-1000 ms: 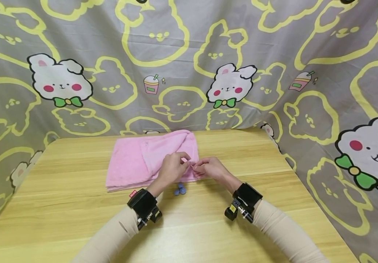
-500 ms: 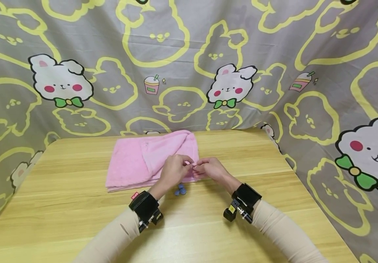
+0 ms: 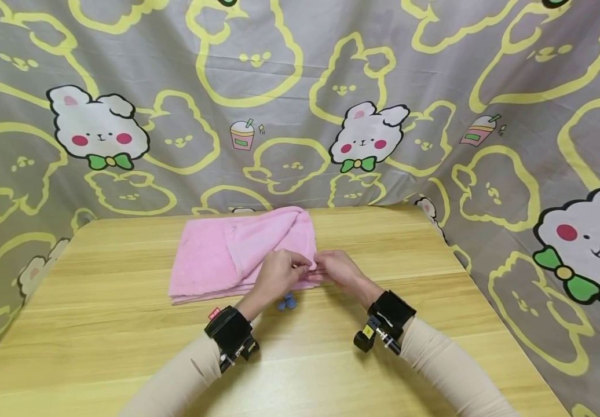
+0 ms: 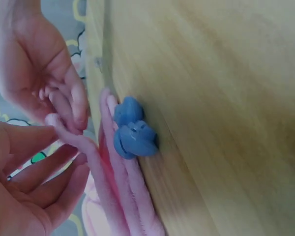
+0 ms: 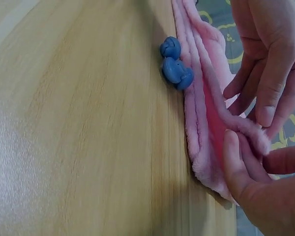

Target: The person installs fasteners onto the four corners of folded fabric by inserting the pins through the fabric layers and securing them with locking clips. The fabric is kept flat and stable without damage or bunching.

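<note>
A folded pink fleece cloth (image 3: pixel 203 260) lies toward the back of the table, its top layer turned up on the right. At its front right corner my left hand (image 3: pixel 275 278) pinches the raised edge. My right hand (image 3: pixel 343 271) meets it from the other side, fingers and thumb about the same corner. In the right wrist view, the cloth's corner (image 5: pixel 258 137) sticks out between both hands' fingers. Small rounded blue pieces (image 4: pixel 133 137), clustered together, sit on the wood right beside the cloth's front edge, just below my left hand in the head view.
A wooden table (image 3: pixel 300 370) bears these things. Grey fabric (image 3: pixel 279 69) with yellow outlines and white rabbits hangs behind and along both sides. Black straps with small cameras (image 3: pixel 232 330) circle both wrists.
My left hand has shifted slightly right and down, close against the right one. The cloth's edge is drawn up between the two hands. The blue pieces have stayed put.
</note>
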### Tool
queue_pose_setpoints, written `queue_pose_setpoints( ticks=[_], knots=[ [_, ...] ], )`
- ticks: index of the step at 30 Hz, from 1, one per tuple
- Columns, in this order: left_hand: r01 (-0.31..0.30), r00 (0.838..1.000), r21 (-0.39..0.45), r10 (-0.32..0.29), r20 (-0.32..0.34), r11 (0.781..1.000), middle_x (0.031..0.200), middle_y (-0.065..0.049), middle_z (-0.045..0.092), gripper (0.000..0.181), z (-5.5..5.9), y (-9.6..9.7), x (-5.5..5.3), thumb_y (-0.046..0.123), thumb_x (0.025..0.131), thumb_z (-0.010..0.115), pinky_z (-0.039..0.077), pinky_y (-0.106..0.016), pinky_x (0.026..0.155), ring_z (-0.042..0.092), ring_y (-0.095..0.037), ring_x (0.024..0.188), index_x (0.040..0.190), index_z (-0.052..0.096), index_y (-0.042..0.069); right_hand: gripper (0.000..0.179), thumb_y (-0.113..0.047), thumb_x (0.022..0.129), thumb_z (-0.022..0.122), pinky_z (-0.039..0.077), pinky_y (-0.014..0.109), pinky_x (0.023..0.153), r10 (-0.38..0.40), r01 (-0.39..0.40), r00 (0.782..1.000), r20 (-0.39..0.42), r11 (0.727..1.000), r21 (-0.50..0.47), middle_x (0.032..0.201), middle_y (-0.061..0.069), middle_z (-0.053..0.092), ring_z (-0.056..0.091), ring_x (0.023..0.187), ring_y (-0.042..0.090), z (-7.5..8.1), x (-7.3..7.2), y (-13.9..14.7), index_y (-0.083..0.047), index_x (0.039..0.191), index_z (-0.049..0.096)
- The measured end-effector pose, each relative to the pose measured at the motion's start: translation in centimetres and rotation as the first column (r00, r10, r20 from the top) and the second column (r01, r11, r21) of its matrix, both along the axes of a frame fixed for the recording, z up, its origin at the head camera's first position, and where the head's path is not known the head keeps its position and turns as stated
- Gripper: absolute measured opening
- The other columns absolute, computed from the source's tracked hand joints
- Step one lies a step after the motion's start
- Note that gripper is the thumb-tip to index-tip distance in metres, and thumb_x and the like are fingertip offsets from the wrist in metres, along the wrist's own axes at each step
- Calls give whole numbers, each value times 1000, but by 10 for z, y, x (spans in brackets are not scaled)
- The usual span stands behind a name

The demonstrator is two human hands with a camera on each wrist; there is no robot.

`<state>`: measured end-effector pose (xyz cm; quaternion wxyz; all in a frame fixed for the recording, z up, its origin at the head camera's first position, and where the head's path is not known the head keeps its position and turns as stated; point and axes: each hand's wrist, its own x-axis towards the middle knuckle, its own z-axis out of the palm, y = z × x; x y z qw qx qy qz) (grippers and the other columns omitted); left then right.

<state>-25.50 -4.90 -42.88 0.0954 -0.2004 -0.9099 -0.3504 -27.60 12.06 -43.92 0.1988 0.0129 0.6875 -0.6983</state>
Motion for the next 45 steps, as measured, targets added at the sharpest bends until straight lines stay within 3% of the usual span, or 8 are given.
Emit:
queue_pose_setpoints(
  ticks=[7,14,24,31,34,39,45],
  knots=[
    [24,998,-21,-23,51,999,97,-7,79,14,4,1,8,6,86,76,58,-38,80,74,-19,86,98,82,9,34,-12,103,54,59,31,88,24,-23,1000,-19,999,39,90,8,75,72,78,11,0,0,1,16,121,61],
    [40,997,-42,-37,67,998,84,-6,77,17,1,2,10,7,86,75,53,-29,65,64,-13,67,102,80,6,29,-9,100,58,59,32,87,42,-41,999,-25,998,55,90,9,74,71,77,11,-2,0,4,13,115,65],
    [44,997,-52,-40,68,998,86,-5,77,19,-1,3,12,11,88,76,52,-29,67,65,-14,71,106,78,6,31,-13,98,60,59,30,85,49,-47,998,-25,995,83,92,8,74,70,77,11,-4,-2,6,12,117,66],
    [55,996,-57,-51,71,997,98,-10,78,23,-1,2,13,10,87,76,53,-30,67,67,-14,74,109,77,5,33,-13,99,60,59,29,84,48,-47,999,-19,997,68,97,13,77,72,78,11,-4,-2,6,13,118,65],
    [67,993,-68,-60,98,995,105,-10,78,23,-1,2,14,14,91,74,56,-33,73,70,-18,82,113,76,6,32,-11,98,61,59,29,84,50,-49,999,-9,997,54,97,15,77,73,79,12,-5,-2,7,13,118,65],
    [115,985,-99,-100,144,988,118,-10,75,28,-1,0,15,23,97,68,55,-43,96,71,-28,109,120,73,7,31,-6,97,60,60,29,82,50,-50,999,1,998,38,95,15,77,73,80,14,-8,-4,10,15,119,64],
    [174,978,-129,-156,141,976,121,-10,74,30,-5,-4,13,23,98,67,53,-44,100,69,-29,115,123,71,6,30,-4,95,61,60,29,80,47,-47,999,6,998,39,91,14,77,74,77,15,-10,-5,10,16,118,64]
  ],
)
